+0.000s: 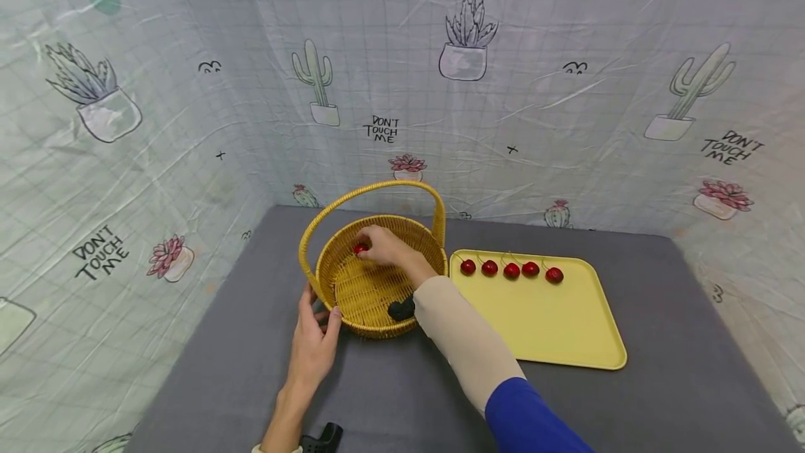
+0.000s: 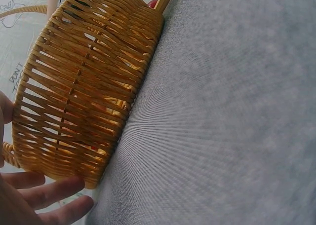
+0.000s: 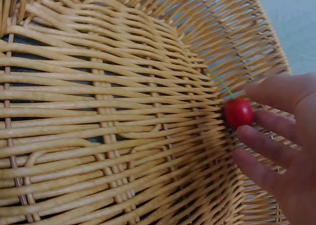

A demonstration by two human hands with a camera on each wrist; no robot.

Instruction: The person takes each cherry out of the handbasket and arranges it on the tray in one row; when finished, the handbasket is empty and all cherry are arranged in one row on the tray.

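A yellow wicker basket point(image 1: 365, 292) with a tall hoop handle stands on the grey table. My left hand point(image 1: 314, 344) holds its near left side, thumb at the rim and fingers against the outer wall; in the left wrist view those fingers point(image 2: 52, 191) lie along the weave. Inside the basket, my right hand point(image 1: 385, 245) has a red cherry point(image 3: 238, 113) between thumb and fingertips, close to the far left wall. A green stem rises from this cherry. To the right, several more cherries point(image 1: 511, 271) lie in a row on a yellow tray point(image 1: 560, 320).
The tray's left edge is right beside the basket. A patterned cloth point(image 1: 522, 103) hangs behind and at the sides of the table point(image 1: 390, 390). The basket handle point(image 1: 377, 186) arches over the right hand. Black wrist devices point(image 1: 401, 309) show at both wrists.
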